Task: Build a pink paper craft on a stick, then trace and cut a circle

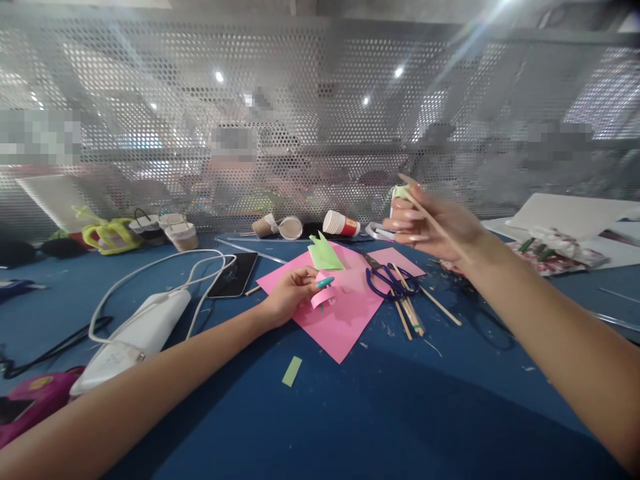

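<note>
My left hand (295, 293) is closed on a curled pink paper strip (323, 298), over a pink paper sheet (340, 340). Something teal shows at its thumb tip. Raised at the right, my right hand (425, 220), slightly blurred, grips a thin wooden stick (440, 230); a bit of light green paper (401, 191) shows by its fingers. A folded green paper piece (325, 255) stands on the pink sheet. Blue-handled scissors (393, 281) lie at the sheet's right side, among several wooden sticks (407, 313). A small green paper strip (292, 371) lies nearer me.
At the left are a white power bank (145, 333) with a looping cable, a black phone (233, 275) and a magenta tool (40, 403). Paper cups (341, 224) lie by the perforated metal screen (320, 133). White sheets (565, 217) and a plastic bag (560, 252) lie at the right.
</note>
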